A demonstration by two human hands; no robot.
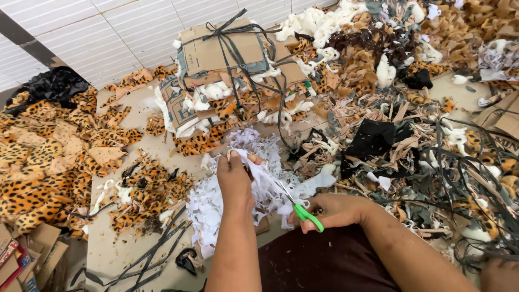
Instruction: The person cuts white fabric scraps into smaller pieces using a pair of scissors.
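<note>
My left hand [235, 181] pinches a piece of white fabric [254, 167] and holds it up over a heap of white fabric scraps [208, 208]. My right hand [332, 211] grips green-handled scissors [303, 212], whose blades point up and left into the white piece near my left fingers. My dark brown lap [324, 262] fills the bottom centre under both forearms.
Leopard-print fabric pieces [43, 157] lie piled at the left. A bundle of cardboard and fabric tied with dark straps [227, 59] stands behind the scraps. Mixed tan, black and white offcuts [389, 108] cover the right. Dark straps [157, 249] trail across the floor at bottom left.
</note>
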